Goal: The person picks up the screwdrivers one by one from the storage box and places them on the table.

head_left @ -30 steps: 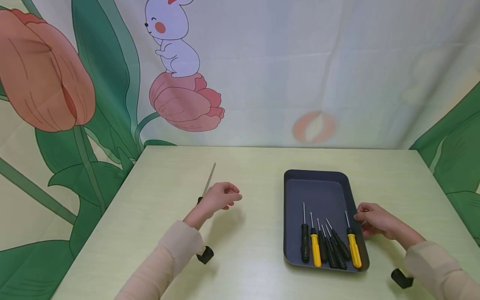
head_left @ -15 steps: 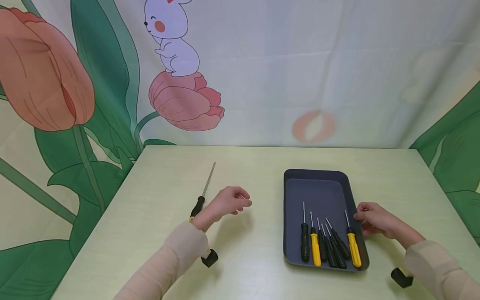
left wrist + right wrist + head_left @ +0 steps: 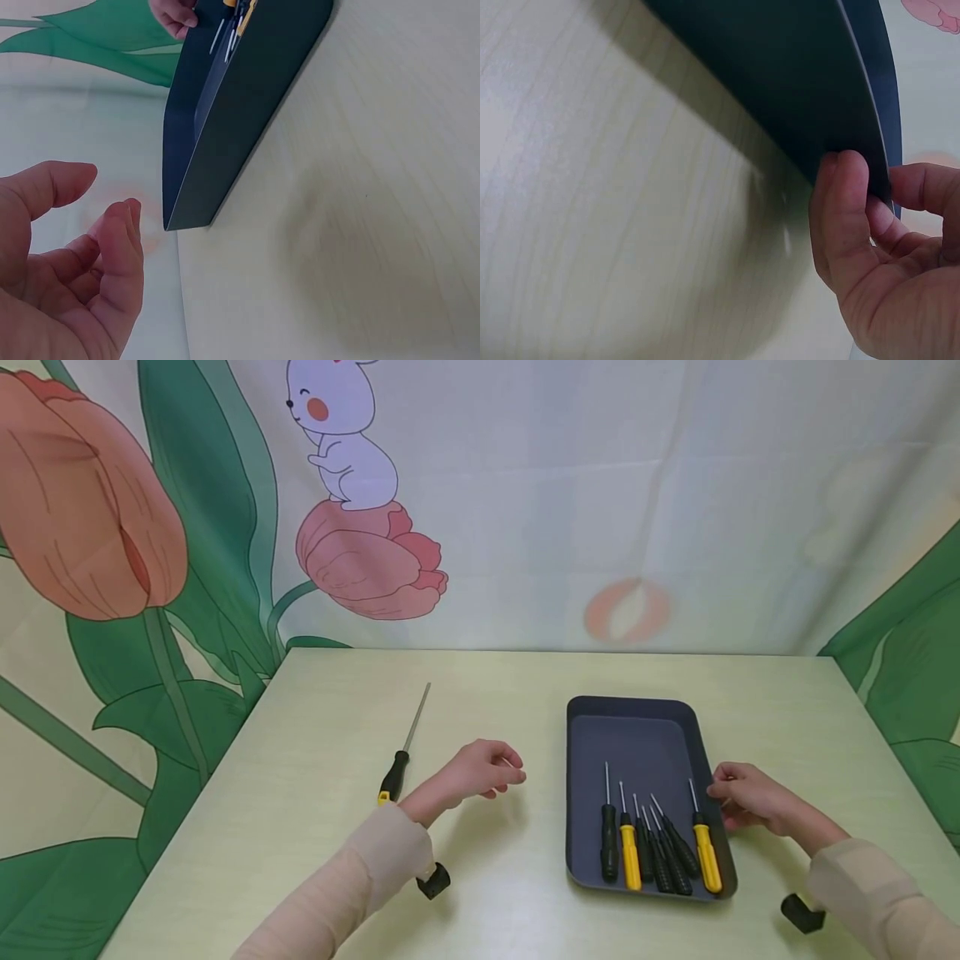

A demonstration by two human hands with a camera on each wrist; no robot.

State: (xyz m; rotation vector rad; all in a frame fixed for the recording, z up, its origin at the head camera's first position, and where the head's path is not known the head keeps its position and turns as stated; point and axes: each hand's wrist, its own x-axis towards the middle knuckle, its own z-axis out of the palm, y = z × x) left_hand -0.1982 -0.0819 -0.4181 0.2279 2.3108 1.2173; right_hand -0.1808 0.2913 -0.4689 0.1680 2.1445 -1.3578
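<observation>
A dark rectangular tray [image 3: 630,710] lies on the right half of the table, with several screwdrivers in its near half. Some have black handles, like the leftmost black screwdriver [image 3: 610,843]; two are yellow, one being the yellow screwdriver [image 3: 707,858] by the right wall. My right hand [image 3: 757,800] pinches the tray's right rim, thumb inside and fingers outside in the right wrist view. My left hand [image 3: 480,770] hovers over the table left of the tray, fingers loosely bent, thumb apart, holding nothing. Behind its wrist lies a longer black-and-yellow screwdriver [image 3: 395,772], its handle end hidden by the sleeve.
The pale wooden table [image 3: 510,693] ends at a printed curtain [image 3: 525,527] along its back edge. Black wrist cameras hang below both sleeves, such as the left wrist camera [image 3: 433,882], close above the tabletop.
My left hand has moved right and slightly nearer, away from the long screwdriver, uncovering more of its handle. The right hand stays on the tray rim, and the tray has not moved.
</observation>
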